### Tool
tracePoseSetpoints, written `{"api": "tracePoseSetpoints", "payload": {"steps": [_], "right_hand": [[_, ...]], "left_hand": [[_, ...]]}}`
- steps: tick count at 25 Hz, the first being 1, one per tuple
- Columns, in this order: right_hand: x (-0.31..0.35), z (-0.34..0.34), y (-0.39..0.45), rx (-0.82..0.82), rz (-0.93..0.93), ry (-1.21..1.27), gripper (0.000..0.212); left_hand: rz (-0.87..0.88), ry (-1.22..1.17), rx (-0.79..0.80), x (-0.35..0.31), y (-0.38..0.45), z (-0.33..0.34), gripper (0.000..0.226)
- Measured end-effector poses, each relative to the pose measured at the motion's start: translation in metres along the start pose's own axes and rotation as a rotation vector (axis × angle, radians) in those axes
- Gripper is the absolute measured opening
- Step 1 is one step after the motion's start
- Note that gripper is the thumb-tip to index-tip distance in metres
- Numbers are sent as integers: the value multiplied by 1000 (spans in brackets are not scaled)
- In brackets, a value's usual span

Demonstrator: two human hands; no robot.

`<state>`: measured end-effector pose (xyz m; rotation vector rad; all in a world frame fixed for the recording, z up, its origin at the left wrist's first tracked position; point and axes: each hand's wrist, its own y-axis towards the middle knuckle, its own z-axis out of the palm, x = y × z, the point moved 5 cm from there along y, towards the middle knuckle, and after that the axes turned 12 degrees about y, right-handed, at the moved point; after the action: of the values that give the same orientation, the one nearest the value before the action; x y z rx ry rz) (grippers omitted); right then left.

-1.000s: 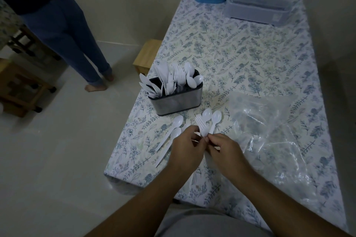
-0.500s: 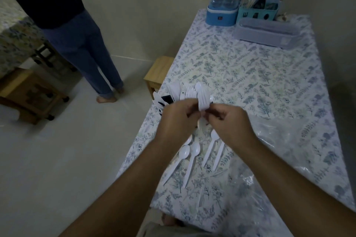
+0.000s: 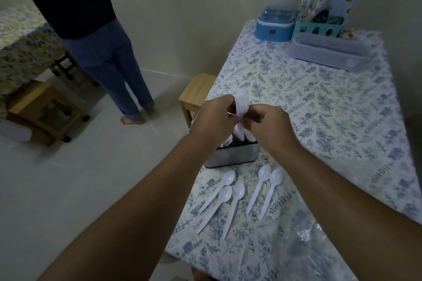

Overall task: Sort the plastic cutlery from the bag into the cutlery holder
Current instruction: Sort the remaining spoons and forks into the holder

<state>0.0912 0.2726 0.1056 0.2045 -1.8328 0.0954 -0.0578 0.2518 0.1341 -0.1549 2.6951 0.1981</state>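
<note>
Head view: left hand (image 3: 215, 118) and right hand (image 3: 267, 124) both pinch the white forks (image 3: 241, 104) by their handles, tines up, above the holder (image 3: 231, 155). Five white spoons (image 3: 238, 193) lie loose on the worktop (image 3: 319, 102), the clear bag (image 3: 319, 246) beside them. Judged light, thin, smooth and somewhat flexible; best taken by the handle, with modest pressure.

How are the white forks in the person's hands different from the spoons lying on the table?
The forks are held up over the cutlery holder, pinched by the left hand and right hand; the spoons lie flat and untouched. Forks are bunched, spoons spread apart. Both are white plastic.
</note>
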Motion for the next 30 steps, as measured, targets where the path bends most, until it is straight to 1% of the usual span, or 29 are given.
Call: {"api": "tracePoseSetpoints", "payload": {"steps": [2,3,4,5,6,7,8,9,11,13,14,15,17,19,21,23,25,26,28,29,30], "right_hand": [[-1,3,3,10,1,-46,16],[-5,4,2,40,12,-111,15],[-8,5,1,77,21,-209,15],[-10,6,-1,107,22,-314,20],[-11,6,-1,117,22,-393,28],[-10,4,-2,103,18,-428,34],[-7,2,-3,77,2,-432,38],[-2,-1,-6,53,-27,-417,39],[6,-5,-15,25,-73,-384,34],[6,-11,-31,-18,-61,-310,24],[0,-14,-43,-34,-14,-246,19],[-11,-15,-56,-28,59,-186,16],[-44,-8,-86,53,230,-125,11],[-79,1,-112,139,379,-105,9],[-104,9,-131,181,490,-59,11],[-117,13,-145,189,568,-12,12],[-123,13,-154,184,619,25,13],[-124,13,-156,170,638,43,14],[-126,13,-158,122,672,117,14],[-126,14,-157,92,696,190,15],[-127,16,-157,58,720,282,18]], "left_hand": [[-1,47,28,3,3,2,19],[13,111,75,4,3,5,24],[25,175,133,5,1,7,24],[36,222,180,4,1,7,31],[25,258,234,5,1,6,56],[11,277,291,5,2,5,77],[7,292,308,2,3,1,83],[15,299,293,-2,2,-4,80],[28,256,151,-10,-8,-20,56],[16,103,-38,-14,-35,-32,28],[0,24,-86,-11,-56,-30,17],[-25,-33,-80,-6,-77,-21,11],[-120,-57,42,19,-116,19,8],[-275,3,156,60,-144,71,8],[-391,44,199,97,-160,111,18],[-464,65,243,117,-168,132,12],[-470,80,251,125,-171,140,8],[-479,63,225,125,-171,137,11],[-498,-57,194,117,-173,127,14],[-460,-168,235,109,-174,124,12],[-400,-307,336,98,-177,126,10]]}}
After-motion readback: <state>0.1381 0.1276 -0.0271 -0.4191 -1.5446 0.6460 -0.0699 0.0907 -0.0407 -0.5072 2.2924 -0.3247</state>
